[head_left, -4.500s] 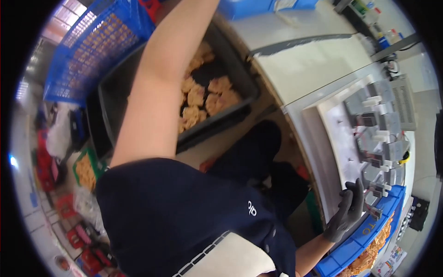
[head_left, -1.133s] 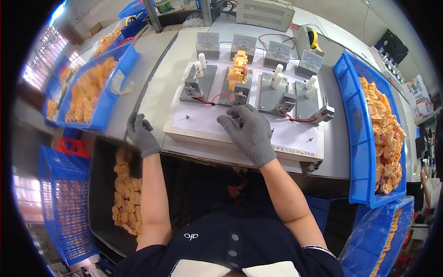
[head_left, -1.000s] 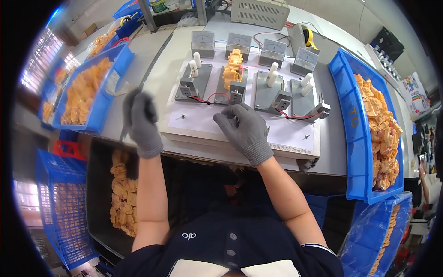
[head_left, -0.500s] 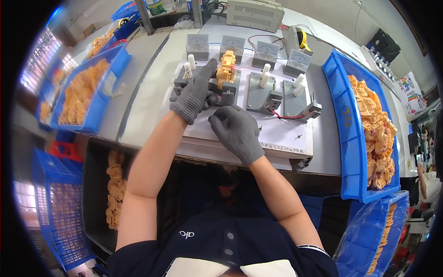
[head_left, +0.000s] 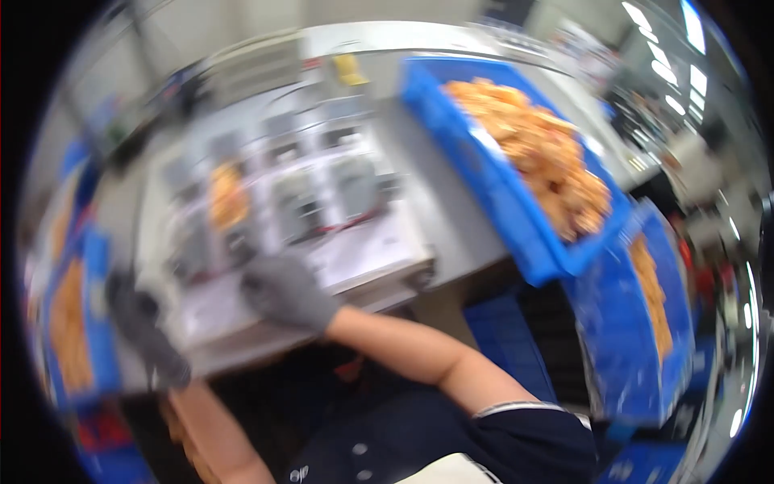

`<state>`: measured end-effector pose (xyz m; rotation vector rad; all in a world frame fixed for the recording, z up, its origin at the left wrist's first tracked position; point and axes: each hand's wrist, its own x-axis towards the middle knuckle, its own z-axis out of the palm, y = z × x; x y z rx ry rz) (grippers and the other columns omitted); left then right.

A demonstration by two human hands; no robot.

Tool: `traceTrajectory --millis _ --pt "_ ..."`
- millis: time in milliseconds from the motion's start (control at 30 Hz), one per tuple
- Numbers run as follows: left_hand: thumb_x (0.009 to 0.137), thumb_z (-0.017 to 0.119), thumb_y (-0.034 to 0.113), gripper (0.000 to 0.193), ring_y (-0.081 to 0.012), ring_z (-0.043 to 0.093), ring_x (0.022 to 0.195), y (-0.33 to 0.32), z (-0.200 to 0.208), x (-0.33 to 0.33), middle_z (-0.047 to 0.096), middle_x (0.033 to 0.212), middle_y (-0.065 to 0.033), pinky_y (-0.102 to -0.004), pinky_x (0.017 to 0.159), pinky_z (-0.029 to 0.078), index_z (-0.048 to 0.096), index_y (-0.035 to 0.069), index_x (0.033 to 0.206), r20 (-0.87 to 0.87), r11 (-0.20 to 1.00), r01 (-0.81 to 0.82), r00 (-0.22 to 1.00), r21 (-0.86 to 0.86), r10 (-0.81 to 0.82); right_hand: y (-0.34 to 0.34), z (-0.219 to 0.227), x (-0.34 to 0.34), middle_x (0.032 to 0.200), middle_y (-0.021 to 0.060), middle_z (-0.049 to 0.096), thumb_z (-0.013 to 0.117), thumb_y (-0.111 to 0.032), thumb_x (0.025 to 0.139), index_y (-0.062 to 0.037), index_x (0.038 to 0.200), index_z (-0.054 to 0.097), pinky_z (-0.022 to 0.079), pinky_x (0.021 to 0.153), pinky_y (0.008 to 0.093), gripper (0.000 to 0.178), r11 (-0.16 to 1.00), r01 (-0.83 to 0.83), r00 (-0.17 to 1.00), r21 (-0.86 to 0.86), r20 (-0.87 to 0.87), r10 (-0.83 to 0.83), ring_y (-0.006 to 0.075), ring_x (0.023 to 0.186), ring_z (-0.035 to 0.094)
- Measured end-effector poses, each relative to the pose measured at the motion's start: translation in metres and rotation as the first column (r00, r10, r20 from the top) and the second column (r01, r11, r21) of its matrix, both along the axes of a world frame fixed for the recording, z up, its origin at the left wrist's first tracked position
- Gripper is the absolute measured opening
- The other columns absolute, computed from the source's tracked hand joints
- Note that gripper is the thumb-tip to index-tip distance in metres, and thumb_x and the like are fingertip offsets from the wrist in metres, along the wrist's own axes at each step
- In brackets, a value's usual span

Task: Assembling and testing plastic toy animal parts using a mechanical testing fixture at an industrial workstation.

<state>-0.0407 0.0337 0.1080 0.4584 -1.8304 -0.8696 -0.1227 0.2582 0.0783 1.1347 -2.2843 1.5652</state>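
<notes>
Motion blurs the whole view. My left hand (head_left: 147, 332), in a grey glove, is off the left front corner of the white board, near a blue bin (head_left: 98, 310); its thumb and fingers look apart, with nothing seen between them. My right hand (head_left: 289, 292), also gloved, is at the board's front with fingers curled in; whatever they may hold is hidden. Just beyond it an orange-yellow plastic part (head_left: 230, 198) sits on one grey test fixture (head_left: 239, 242). Other fixtures (head_left: 297, 206) with white posts stand beside it, with panel meters (head_left: 226, 147) behind.
A large blue bin (head_left: 484, 173) heaped with orange-yellow parts (head_left: 540, 145) stands right of the board (head_left: 355, 270). Below it is another blue bin (head_left: 601, 347) lined with clear plastic. A beige instrument box (head_left: 256, 64) and a yellow item (head_left: 348, 70) are at the back.
The view has swung to the right. My left hand has left the orange-yellow part and moved left and nearer me. My right hand stays near the fixture's front; the part remains on it.
</notes>
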Motion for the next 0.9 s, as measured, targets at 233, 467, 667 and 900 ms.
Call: traceTrajectory --millis 233,467,667,900 --pt "0.085 0.056 0.032 0.045 -0.0125 0.047 0.067 -0.035 -0.085 0.044 0.059 0.095 -0.0063 -0.0248 0.053 0.036 0.053 0.001 0.117 -0.102 0.774 -0.139 0.962 0.618 0.254 0.021 0.015 0.007 0.078 0.0134 0.057 0.062 -0.015 0.07 -0.0044 0.076 0.058 0.046 0.065 0.0408 0.012 0.998 0.06 0.993 0.014 0.106 -0.061 0.0325 0.073 0.057" --pt "0.078 0.063 0.02 0.016 -0.0154 0.049 0.06 0.005 -0.067 0.049 0.055 0.072 -0.0052 -0.0287 0.05 0.041 0.061 0.005 0.085 -0.297 0.873 -0.046 0.93 0.486 0.215 0.006 0.016 0.01 0.072 0.0135 0.056 0.062 -0.016 0.068 -0.0054 0.077 0.058 0.046 0.062 0.0408 0.015 0.998 0.066 0.997 0.025 0.029 -0.066 0.0319 0.068 0.057" --pt "0.083 0.059 0.02 0.015 -0.0181 0.05 0.063 0.005 -0.073 0.049 0.055 0.075 -0.0073 -0.0306 0.054 0.043 0.06 0.005 0.084 -0.147 0.879 -0.187 0.95 0.44 0.276 0.004 0.011 0.009 0.069 0.0123 0.056 0.062 -0.018 0.067 -0.0067 0.079 0.059 0.046 0.06 0.0404 0.016 0.995 0.086 0.996 0.058 0.014 -0.087 0.0318 0.066 0.057" --pt "0.085 0.057 0.021 0.02 -0.0162 0.048 0.059 0.003 -0.075 0.05 0.053 0.075 -0.0046 -0.0292 0.05 0.04 0.058 0.005 0.096 -0.12 0.899 -0.16 0.967 0.407 0.226 0.004 0.011 0.009 0.071 0.0109 0.056 0.062 -0.018 0.067 -0.0075 0.077 0.06 0.047 0.06 0.0406 0.014 0.993 0.089 0.996 0.083 0.012 -0.09 0.0308 0.068 0.058"
